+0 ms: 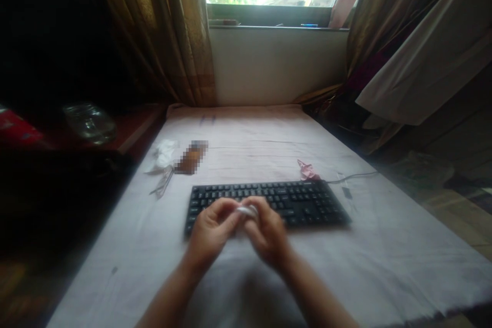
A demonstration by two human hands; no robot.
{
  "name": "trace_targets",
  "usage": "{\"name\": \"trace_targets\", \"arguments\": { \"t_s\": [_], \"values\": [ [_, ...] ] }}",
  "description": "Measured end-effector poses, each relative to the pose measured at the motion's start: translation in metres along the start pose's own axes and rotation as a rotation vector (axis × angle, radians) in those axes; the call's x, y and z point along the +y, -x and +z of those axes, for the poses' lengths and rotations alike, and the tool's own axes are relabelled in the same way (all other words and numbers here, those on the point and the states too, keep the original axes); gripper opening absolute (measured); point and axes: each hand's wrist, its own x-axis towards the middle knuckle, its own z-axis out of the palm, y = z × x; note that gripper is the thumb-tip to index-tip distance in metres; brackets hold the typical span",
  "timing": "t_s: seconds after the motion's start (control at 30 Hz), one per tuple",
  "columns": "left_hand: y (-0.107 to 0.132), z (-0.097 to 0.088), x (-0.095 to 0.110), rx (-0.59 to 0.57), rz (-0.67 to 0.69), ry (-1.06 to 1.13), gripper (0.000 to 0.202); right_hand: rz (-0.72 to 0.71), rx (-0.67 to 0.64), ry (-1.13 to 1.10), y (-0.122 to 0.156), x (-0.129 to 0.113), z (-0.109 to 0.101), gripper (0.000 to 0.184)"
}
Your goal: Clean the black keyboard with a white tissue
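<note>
A small white piece point(248, 210), soft-looking like tissue or cotton, is pinched between both hands. My left hand point(213, 225) closes on its left end with thumb and forefinger. From the other side, my right hand point(267, 228) has its fingers curled round the rest of it. Below and just beyond the hands lies a black keyboard point(307, 205), its near middle part hidden by them. Whether the hands touch the keys I cannot tell.
A white cloth covers the table point(126, 246). To the left lie a crumpled white wad point(166, 154), a blurred-out brown item point(191, 159) and a thin packet point(164, 183). A crumpled pink cloth point(307, 170) touches the keyboard's back edge, near its cable point(355, 177).
</note>
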Motion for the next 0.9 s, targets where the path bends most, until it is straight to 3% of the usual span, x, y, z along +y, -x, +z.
{"name": "trace_targets", "arguments": {
  "t_s": [0.1,0.17,0.27,0.33,0.57,0.67,0.77,0.9],
  "values": [
    [0.002,0.003,0.001,0.076,0.095,-0.079,0.022,0.019,-0.07,-0.131,0.001,-0.003,-0.004,0.04],
    [0.004,0.006,0.004,0.034,0.123,-0.076,0.021,-0.009,-0.048,-0.186,0.001,-0.005,-0.002,0.044],
    [0.007,0.007,0.009,-0.035,0.089,-0.035,0.022,-0.028,0.004,-0.252,0.001,-0.004,0.004,0.036],
    [0.009,0.004,0.01,-0.021,0.06,-0.052,0.022,-0.016,0.016,-0.243,0.001,-0.002,0.006,0.032],
    [0.009,-0.015,0.006,-0.013,0.041,-0.111,0.019,-0.107,-0.106,-0.025,0.002,0.0,-0.008,0.024],
    [0.01,-0.017,0.007,-0.023,0.041,-0.105,0.019,-0.15,-0.092,-0.116,0.005,-0.003,-0.012,0.016],
    [0.01,-0.017,0.007,-0.032,0.031,-0.106,0.021,-0.076,-0.027,-0.234,0.008,-0.008,-0.011,0.011],
    [0.009,-0.019,0.004,-0.129,-0.051,-0.106,0.033,-0.059,0.023,-0.22,0.007,-0.01,-0.009,0.01]
  ]
}}
